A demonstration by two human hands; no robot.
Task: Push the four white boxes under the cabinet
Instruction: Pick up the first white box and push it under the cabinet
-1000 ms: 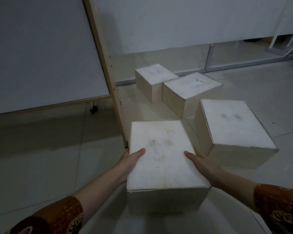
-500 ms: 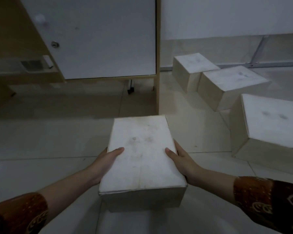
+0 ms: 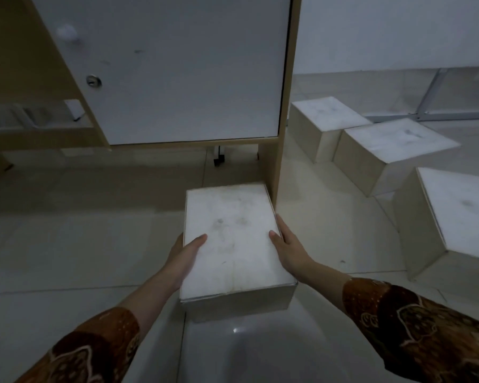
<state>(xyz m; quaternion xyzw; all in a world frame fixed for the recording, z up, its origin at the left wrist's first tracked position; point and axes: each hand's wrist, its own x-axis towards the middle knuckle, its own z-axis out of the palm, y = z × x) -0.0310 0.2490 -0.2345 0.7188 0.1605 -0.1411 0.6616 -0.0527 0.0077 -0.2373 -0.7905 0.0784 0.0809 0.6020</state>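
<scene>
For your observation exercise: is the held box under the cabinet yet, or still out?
Still out. The held box lies wholly on open floor before the cabinet.

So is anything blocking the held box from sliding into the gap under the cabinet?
Possibly. The held box, gripped by the left hand and right hand, has its far right corner right beside the cabinet's side panel. The floor under the cabinet door looks bare apart from a small black caster further back.

Both forearms are bare below the cuffs; the left sleeve (image 3: 94, 352) and right sleeve (image 3: 421, 327) are dark rust-brown batik (paler scrolled motifs and fine dotted patterning), ending partway down each forearm. Hands wear nothing.
</scene>
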